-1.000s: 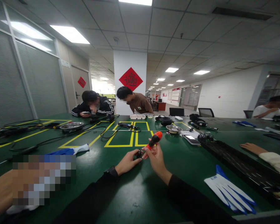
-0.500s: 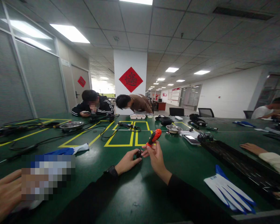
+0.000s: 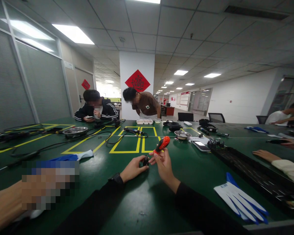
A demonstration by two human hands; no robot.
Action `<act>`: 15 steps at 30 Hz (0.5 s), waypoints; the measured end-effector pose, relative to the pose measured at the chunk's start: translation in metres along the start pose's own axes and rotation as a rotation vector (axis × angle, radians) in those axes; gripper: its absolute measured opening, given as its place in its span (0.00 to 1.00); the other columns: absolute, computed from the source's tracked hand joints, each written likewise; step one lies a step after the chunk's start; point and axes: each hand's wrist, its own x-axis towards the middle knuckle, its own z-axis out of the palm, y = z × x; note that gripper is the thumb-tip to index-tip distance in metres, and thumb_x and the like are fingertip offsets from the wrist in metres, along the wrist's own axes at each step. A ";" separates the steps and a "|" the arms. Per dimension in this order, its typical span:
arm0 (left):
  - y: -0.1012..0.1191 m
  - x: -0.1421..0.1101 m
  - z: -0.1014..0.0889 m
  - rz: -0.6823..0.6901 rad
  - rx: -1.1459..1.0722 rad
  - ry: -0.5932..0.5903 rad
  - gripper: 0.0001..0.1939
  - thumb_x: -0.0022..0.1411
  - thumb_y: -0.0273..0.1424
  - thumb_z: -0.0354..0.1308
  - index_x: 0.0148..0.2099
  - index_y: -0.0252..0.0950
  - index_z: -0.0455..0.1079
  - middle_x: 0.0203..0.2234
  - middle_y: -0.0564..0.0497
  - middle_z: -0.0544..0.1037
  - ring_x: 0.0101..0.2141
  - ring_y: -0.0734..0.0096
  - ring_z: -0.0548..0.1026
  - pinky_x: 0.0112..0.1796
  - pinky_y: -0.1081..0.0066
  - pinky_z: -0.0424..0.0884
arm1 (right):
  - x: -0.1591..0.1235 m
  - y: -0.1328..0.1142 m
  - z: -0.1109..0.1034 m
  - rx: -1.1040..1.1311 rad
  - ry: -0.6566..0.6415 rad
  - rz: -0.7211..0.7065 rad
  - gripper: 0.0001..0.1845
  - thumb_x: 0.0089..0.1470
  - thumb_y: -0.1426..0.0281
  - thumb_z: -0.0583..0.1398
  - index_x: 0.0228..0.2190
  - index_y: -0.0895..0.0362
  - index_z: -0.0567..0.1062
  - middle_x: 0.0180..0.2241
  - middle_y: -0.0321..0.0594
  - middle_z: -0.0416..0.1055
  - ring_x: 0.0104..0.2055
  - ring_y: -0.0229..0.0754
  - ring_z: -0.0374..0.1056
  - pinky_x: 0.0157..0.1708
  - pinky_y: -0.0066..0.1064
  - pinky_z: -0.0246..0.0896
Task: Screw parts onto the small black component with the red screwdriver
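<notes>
My right hand [image 3: 164, 164] grips a screwdriver by its red and black handle [image 3: 162, 145], which tilts up and to the right. Its shaft is hidden behind my fingers. My left hand [image 3: 133, 169], with a dark band at the wrist, is closed on a small dark part with a shiny metal top [image 3: 146, 160]. What kind of part it is I cannot make out. Both hands are close together, low over the green table [image 3: 142, 202], and the right fingertips are beside the small part.
White and blue gloves [image 3: 240, 199] lie at the right, near a long black tray [image 3: 257, 176]. Metal bowls [image 3: 182, 134], a phone [image 3: 201, 146] and cables [image 3: 63, 143] lie farther back. Another person's hand [image 3: 9, 192] reaches in at left; a co-worker's hand [image 3: 266, 156] rests at right.
My hands and the screwdriver are nearly unmoved. The person across the table in brown has straightened up somewhat. The other person's hand at left has moved farther in, and another hand appears at far right.
</notes>
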 end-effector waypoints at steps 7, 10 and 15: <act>0.001 -0.001 -0.001 0.010 -0.029 -0.005 0.12 0.52 0.34 0.54 0.40 0.40 0.70 0.33 0.53 0.76 0.32 0.66 0.70 0.35 0.69 0.64 | 0.000 0.000 -0.001 -0.012 -0.004 -0.005 0.11 0.55 0.68 0.54 0.41 0.53 0.61 0.32 0.36 0.71 0.25 0.35 0.69 0.24 0.26 0.66; -0.002 -0.001 0.000 0.009 -0.026 -0.002 0.11 0.52 0.34 0.54 0.39 0.38 0.70 0.32 0.52 0.76 0.32 0.66 0.70 0.35 0.70 0.65 | 0.000 0.000 -0.002 -0.010 -0.007 -0.007 0.10 0.55 0.68 0.54 0.41 0.53 0.60 0.33 0.36 0.71 0.25 0.35 0.69 0.24 0.26 0.66; 0.000 -0.001 0.000 0.014 -0.044 0.001 0.11 0.53 0.34 0.53 0.39 0.38 0.70 0.33 0.52 0.76 0.34 0.65 0.71 0.36 0.69 0.65 | 0.000 0.002 -0.001 -0.010 0.003 -0.002 0.10 0.54 0.68 0.54 0.40 0.53 0.61 0.33 0.36 0.71 0.25 0.35 0.69 0.24 0.27 0.66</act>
